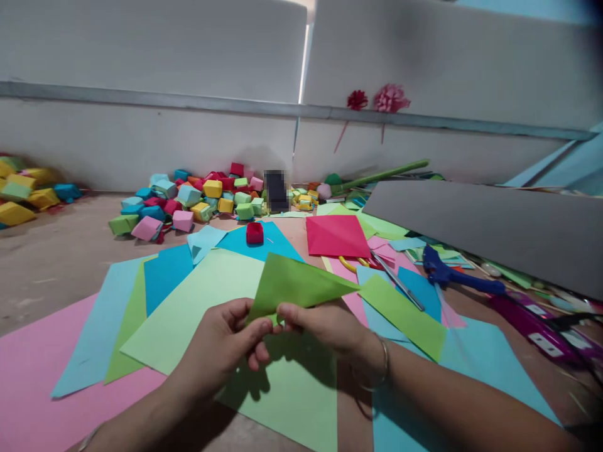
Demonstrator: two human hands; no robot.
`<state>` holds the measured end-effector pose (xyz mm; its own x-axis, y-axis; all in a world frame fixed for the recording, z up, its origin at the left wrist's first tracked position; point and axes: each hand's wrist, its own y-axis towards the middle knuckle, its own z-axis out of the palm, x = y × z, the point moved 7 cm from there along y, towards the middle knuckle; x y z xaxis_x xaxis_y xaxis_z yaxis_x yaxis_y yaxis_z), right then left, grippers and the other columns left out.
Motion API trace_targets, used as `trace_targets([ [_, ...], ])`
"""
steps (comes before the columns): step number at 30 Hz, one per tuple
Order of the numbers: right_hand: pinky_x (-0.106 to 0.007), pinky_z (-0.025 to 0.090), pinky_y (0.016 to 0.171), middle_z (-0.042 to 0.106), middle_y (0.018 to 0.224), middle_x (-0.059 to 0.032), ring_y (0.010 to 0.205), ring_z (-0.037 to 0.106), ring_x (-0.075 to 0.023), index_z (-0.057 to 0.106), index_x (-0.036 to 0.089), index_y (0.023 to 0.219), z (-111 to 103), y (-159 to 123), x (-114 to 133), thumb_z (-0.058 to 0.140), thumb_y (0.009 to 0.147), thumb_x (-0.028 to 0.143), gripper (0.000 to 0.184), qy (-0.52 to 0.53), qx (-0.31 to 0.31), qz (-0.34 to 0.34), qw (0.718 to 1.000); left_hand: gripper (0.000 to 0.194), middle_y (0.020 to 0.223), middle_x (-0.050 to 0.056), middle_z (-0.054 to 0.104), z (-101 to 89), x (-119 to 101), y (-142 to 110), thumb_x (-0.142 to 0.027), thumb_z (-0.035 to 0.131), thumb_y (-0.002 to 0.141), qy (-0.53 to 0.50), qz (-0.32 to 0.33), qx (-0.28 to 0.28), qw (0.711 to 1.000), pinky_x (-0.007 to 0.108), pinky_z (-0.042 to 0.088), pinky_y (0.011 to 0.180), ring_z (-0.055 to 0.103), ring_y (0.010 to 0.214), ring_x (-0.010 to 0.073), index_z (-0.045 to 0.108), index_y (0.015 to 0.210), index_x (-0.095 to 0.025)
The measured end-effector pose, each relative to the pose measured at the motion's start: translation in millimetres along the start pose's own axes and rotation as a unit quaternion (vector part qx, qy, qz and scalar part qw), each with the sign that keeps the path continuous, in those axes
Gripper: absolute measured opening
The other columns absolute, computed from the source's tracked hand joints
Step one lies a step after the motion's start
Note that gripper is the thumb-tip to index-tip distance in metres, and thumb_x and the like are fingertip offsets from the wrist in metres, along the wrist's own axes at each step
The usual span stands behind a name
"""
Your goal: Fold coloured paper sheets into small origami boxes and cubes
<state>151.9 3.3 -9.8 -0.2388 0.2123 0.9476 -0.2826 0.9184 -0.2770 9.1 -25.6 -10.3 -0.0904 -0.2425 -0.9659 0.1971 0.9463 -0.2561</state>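
Observation:
A green sheet of paper (294,282), folded to a pointed triangular shape, is held up in front of me. My left hand (230,336) pinches its lower left corner between thumb and fingers. Along the bottom edge, my right hand (325,323) grips the same paper, its thumb lying near the left thumb. The paper's point reaches to the right. Below both hands lies a pale green sheet (301,395) in shadow, with another pale green sheet (188,314) to the left. Some of my right fingers are hidden behind the paper.
Many small folded paper boxes (188,196) are heaped by the white wall panels. A red paper box (255,233) sits on blue paper. To the right lie scissors (398,281), a blue glue gun (461,279), a purple power strip (541,329) and a grey board (485,232).

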Motion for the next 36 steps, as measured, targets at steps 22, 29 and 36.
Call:
trace_targets([
  [22,-0.027,0.044,0.061,0.066,0.067,-0.0027,0.063,0.058,-0.0142,0.07,0.017,0.076,-67.3,10.1,52.5,0.065,0.077,0.031,0.015,-0.217,-0.027,-0.21,0.953,0.02,0.044,-0.003,0.058,-36.3,-4.6,11.6,-0.033,0.069,0.073,0.062,-0.041,-0.013,0.997,0.016,0.032,0.038,0.044,0.036,0.0052,0.068,0.07,-0.014],
  [29,-0.028,0.046,0.065,0.068,0.09,-0.0077,0.077,0.061,-0.017,0.067,0.017,0.101,-71.0,8.8,49.6,0.061,0.081,0.047,0.036,-0.12,0.01,-0.189,0.975,0.024,0.046,-0.002,0.06,-43.9,-10.6,14.8,-0.038,0.072,0.071,0.087,-0.017,-0.022,0.996,0.017,0.035,0.04,0.047,0.038,0.0062,0.067,0.07,-0.015],
  [36,-0.023,0.035,0.047,0.048,0.052,0.004,0.049,0.046,-0.0088,0.049,0.018,0.054,-61.1,11.9,39.3,0.064,0.076,0.034,0.031,-0.181,0.049,-0.139,0.972,0.028,0.057,0.002,0.067,-51.0,-11.4,16.2,-0.04,0.075,0.067,0.091,-0.014,-0.05,0.994,0.02,0.042,0.044,0.055,0.044,0.0093,0.066,0.07,-0.014],
])
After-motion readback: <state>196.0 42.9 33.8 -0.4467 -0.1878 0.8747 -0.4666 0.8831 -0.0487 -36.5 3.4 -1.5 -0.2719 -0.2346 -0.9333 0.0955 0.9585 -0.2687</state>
